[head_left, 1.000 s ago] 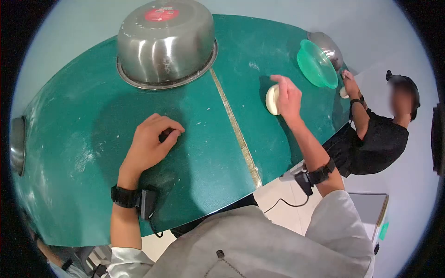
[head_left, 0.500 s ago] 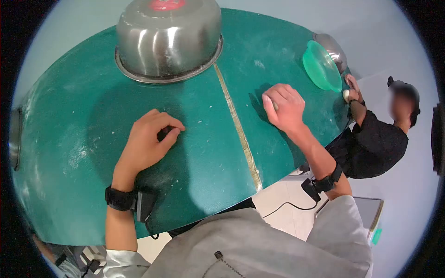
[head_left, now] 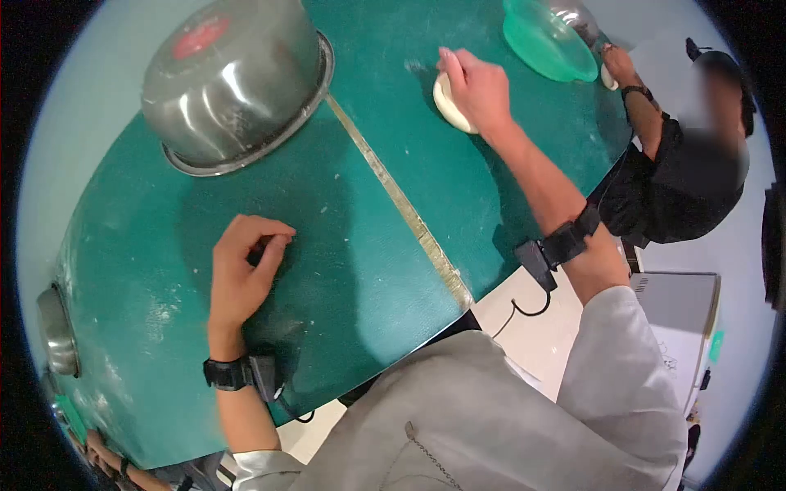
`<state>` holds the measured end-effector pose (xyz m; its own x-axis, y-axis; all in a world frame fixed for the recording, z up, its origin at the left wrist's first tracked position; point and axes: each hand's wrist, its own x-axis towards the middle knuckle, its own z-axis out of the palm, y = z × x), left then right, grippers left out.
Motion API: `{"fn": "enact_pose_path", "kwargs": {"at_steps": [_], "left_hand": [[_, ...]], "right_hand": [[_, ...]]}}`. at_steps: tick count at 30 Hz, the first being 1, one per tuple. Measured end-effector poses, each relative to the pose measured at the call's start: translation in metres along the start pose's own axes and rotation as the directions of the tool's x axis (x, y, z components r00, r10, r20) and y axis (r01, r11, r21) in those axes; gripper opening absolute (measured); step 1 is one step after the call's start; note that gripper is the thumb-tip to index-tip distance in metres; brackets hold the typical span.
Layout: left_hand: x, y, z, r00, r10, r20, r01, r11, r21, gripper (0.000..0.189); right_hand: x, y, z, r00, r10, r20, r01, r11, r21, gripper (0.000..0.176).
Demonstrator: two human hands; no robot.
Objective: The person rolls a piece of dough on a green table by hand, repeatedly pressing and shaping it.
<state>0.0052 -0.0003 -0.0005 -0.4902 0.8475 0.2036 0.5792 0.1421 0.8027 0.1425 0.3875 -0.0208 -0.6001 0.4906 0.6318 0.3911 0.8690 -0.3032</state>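
Observation:
My right hand (head_left: 481, 92) is closed over a smooth, pale piece of dough (head_left: 448, 107) on the green table (head_left: 393, 254). The dough bulges out past the left side of the hand; the rest lies hidden beneath the palm and fingers. Left of the table's seam, my left hand (head_left: 246, 266) rests on its side with the fingers curled and the thumb near the index fingertip. Only shadow shows in its hollow, with nothing visible held. Both wrists wear black straps with small devices.
A large upside-down steel bowl (head_left: 233, 90) lies beyond my left hand. At the far right are a green plastic bowl (head_left: 550, 42) and a co-worker (head_left: 679, 176) whose hand holds something pale. A small steel bowl (head_left: 59, 331) and another person's arm (head_left: 127, 470) are at the left edge.
The view has turned, and the large bowl sits further left. My right hand has moved up with the dough, which shows much more now. My left hand keeps its curled shape.

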Motion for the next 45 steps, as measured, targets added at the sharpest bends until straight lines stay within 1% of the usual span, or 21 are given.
{"fn": "enact_pose_path", "kwargs": {"at_steps": [1, 2, 4, 5, 7, 8, 10, 11, 13, 14, 17, 21, 25, 27, 31, 34, 35, 39, 42, 44, 45], "left_hand": [[0.001, 0.000, -0.001, 1.000, -0.016, 0.009, 0.016, 1.000, -0.010, 0.009], [0.002, -0.002, 0.000, 1.000, 0.001, -0.012, -0.001, 1.000, -0.010, 0.009], [0.000, -0.004, 0.001, 0.999, 0.039, -0.016, -0.039, 0.999, 0.001, 0.009], [-0.001, -0.004, -0.002, 1.000, 0.016, 0.027, -0.016, 1.000, -0.006, 0.008], [-0.001, -0.005, -0.002, 1.000, 0.031, 0.007, -0.031, 1.000, -0.004, 0.008], [-0.002, -0.005, -0.001, 0.999, 0.038, 0.015, -0.038, 0.999, 0.000, 0.008], [-0.002, -0.006, -0.001, 0.999, 0.032, 0.002, -0.032, 0.999, 0.008, 0.007], [-0.002, -0.007, -0.001, 0.999, 0.034, 0.010, -0.034, 0.999, 0.014, 0.007], [-0.002, -0.008, 0.001, 0.999, 0.032, 0.005, -0.032, 0.999, 0.018, 0.007], [-0.001, -0.009, 0.001, 0.999, 0.034, 0.006, -0.034, 0.999, 0.025, 0.006], [0.001, -0.009, 0.000, 0.997, 0.083, 0.004, -0.083, 0.995, 0.054, 0.007], [0.002, -0.002, -0.001, 0.998, 0.054, 0.039, -0.056, 0.998, 0.035, 0.007], [0.004, -0.002, 0.001, 0.999, 0.030, 0.017, -0.030, 0.999, 0.022, 0.009], [0.006, -0.002, 0.002, 0.998, 0.054, 0.011, -0.054, 0.998, 0.045, 0.011], [0.002, 0.001, 0.001, 0.999, 0.035, 0.009, -0.036, 0.999, 0.025, 0.010], [0.002, -0.001, -0.001, 1.000, 0.016, -0.010, -0.015, 1.000, 0.007, 0.009], [0.000, -0.001, -0.002, 1.000, -0.004, 0.013, 0.004, 1.000, 0.017, 0.008], [-0.001, -0.004, -0.003, 1.000, -0.021, 0.022, 0.021, 1.000, -0.002, 0.008], [-0.001, -0.008, -0.001, 0.998, 0.066, -0.011, -0.067, 0.998, -0.011, 0.008], [-0.001, -0.009, -0.001, 0.997, 0.082, 0.012, -0.082, 0.996, 0.043, 0.007], [-0.001, -0.010, -0.001, 0.997, 0.080, 0.007, -0.081, 0.996, 0.038, 0.007]], "right_hand": [[-0.004, 0.000, -0.007, 0.995, 0.016, 0.103, -0.013, 1.000, -0.026, 0.040], [-0.007, 0.003, -0.011, 0.996, -0.004, 0.086, 0.007, 1.000, -0.029, 0.040], [-0.013, 0.005, -0.020, 0.967, -0.255, 0.015, 0.252, 0.963, 0.098, 0.041], [-0.017, 0.005, -0.026, 0.959, -0.282, 0.011, 0.279, 0.955, 0.096, 0.041], [-0.027, -0.001, -0.041, 0.983, -0.076, 0.166, 0.000, 0.910, 0.415, 0.043], [-0.027, 0.000, -0.054, 0.981, -0.097, 0.170, 0.017, 0.907, 0.420, 0.043], [-0.020, -0.007, -0.084, 0.886, -0.158, 0.435, 0.051, 0.967, 0.248, 0.037], [-0.019, -0.013, -0.087, 0.883, -0.164, 0.441, 0.055, 0.967, 0.250, 0.037], [-0.016, -0.021, -0.089, 0.829, -0.280, 0.485, 0.359, 0.930, -0.077, 0.028], [-0.017, -0.025, -0.086, 0.826, -0.281, 0.488, 0.361, 0.930, -0.075, 0.028], [-0.018, -0.048, -0.059, 0.774, -0.607, 0.179, 0.624, 0.780, -0.050, 0.025], [-0.020, -0.059, -0.033, 0.781, -0.591, 0.203, 0.621, 0.771, -0.142, 0.035], [0.000, -0.037, -0.004, 0.876, -0.460, 0.142, 0.476, 0.872, -0.112, 0.040], [0.010, -0.020, 0.010, 0.961, -0.276, -0.021, 0.268, 0.946, -0.184, 0.043], [0.011, -0.008, 0.010, 0.990, -0.128, -0.054, 0.114, 0.970, -0.214, 0.039], [0.010, -0.019, 0.000, 0.951, -0.275, -0.143, 0.265, 0.960, -0.088, 0.040], [0.006, -0.022, -0.013, 0.981, -0.110, 0.162, 0.132, 0.983, -0.127, 0.037], [-0.001, -0.033, -0.037, 0.936, -0.233, 0.264, 0.283, 0.945, -0.166, 0.036], [-0.016, -0.053, -0.049, 0.979, -0.120, 0.163, 0.129, 0.991, -0.045, 0.037], [-0.028, -0.061, -0.055, 0.955, 0.175, 0.239, -0.200, 0.976, 0.085, 0.037], [-0.032, -0.062, -0.062, 0.966, 0.061, 0.252, -0.093, 0.989, 0.115, 0.035]]}}
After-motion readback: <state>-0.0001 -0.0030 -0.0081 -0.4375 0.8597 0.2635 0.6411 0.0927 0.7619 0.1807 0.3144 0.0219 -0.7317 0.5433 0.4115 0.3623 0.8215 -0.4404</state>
